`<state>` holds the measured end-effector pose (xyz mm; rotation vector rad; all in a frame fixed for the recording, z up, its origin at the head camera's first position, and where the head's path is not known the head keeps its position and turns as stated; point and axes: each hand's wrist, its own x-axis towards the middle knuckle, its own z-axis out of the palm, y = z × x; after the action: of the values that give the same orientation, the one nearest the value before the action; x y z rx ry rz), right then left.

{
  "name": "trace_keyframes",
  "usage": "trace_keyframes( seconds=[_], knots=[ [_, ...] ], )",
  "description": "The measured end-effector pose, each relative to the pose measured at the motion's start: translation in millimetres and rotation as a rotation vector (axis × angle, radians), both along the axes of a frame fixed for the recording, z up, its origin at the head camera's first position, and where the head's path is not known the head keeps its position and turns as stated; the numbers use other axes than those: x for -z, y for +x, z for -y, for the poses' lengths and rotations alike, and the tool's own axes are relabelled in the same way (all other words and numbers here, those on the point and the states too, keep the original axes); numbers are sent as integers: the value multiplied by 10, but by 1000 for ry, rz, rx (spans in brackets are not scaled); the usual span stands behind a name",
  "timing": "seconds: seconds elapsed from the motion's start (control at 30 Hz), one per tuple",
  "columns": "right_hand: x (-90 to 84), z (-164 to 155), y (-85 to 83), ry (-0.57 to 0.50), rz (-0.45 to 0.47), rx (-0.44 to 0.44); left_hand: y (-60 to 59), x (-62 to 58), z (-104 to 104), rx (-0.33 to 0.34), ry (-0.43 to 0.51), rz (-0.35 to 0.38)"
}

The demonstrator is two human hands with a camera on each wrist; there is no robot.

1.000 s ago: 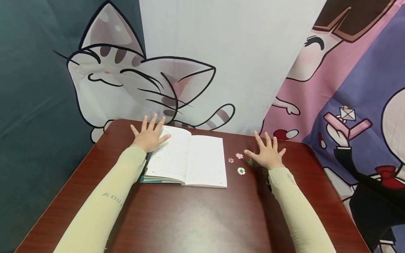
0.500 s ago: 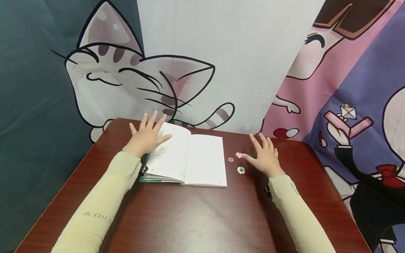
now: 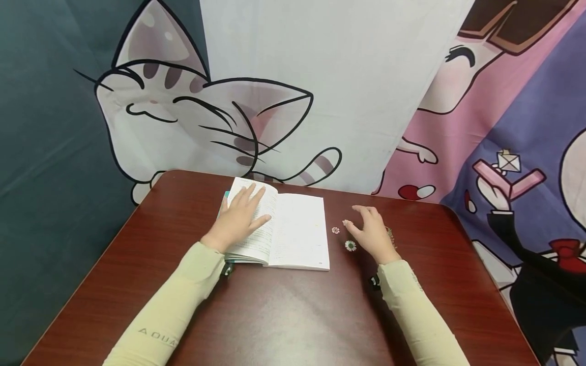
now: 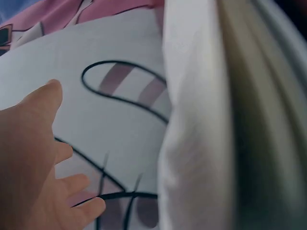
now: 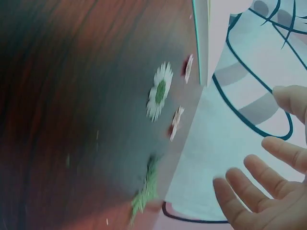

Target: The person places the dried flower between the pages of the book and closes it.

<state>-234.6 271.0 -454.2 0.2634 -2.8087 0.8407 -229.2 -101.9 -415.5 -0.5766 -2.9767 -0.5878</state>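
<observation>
- The left hand [image 3: 240, 216] has moved from the table beyond the book's far left corner onto the left page of the open book [image 3: 293, 234]; it lies flat with fingers straight, grasping nothing.
- The right hand [image 3: 372, 231] has drawn in toward the flowers; its fingers are loosely bent, and it hovers with nothing in its grip.
- One book, at 12 o'clock on the table [image 3: 284, 315].
- Three pressed flowers at the book's 3 o'clock: a white daisy [image 3: 350, 246], a small pink flower [image 3: 335, 230] and another pink flower [image 3: 345, 222] by the right fingertips.
- One green sprig [image 5: 146, 191] lies beside the flowers.
</observation>
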Motion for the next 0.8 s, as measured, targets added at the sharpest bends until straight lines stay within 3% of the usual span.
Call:
trace_keyframes(
  seconds=[0.2,0.4,0.6,0.8],
  knots=[
    [64,95,-2,-113,66,40,41,227,-110,22,31,16],
    [136,151,-24,-128,153,81,53,395,-157,54,-15,64],
    [191,180,-90,-112,201,83,68,477,-167,56,-74,173],
    [230,206,-154,-93,216,86,86,515,-161,60,-98,232]
  ],
)
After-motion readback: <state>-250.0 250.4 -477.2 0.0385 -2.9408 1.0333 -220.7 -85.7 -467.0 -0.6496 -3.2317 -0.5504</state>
